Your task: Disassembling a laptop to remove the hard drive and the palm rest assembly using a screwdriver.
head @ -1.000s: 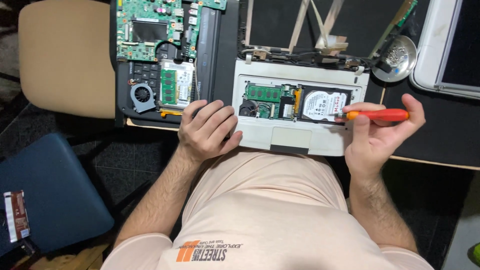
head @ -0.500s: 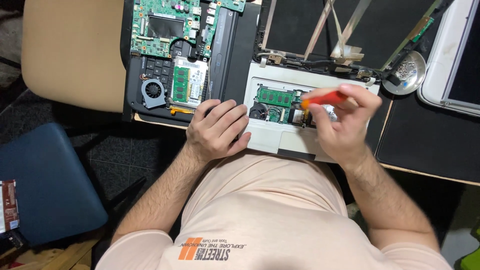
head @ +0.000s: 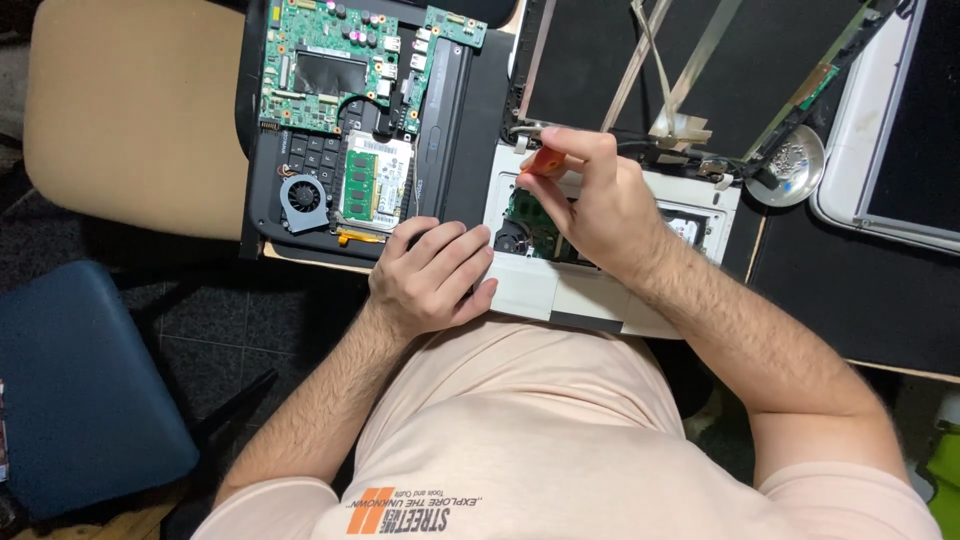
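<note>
An orange-handled screwdriver (head: 545, 160) is pinched in the closed fingers of the right hand (head: 590, 200), over the left end of the white laptop base (head: 560, 290) at the tabletop's near edge. The base is steadied by the loosely curled, empty left hand (head: 432, 275). A slipped tip would likely gouge the exposed green board (head: 530, 218).

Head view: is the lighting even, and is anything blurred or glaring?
Head view: lit brightly at the white laptop base and green circuit board, dim over the floor at left; right hand with the orange screwdriver slightly soft, left hand sharp; mild glare on the metal dish.
</note>
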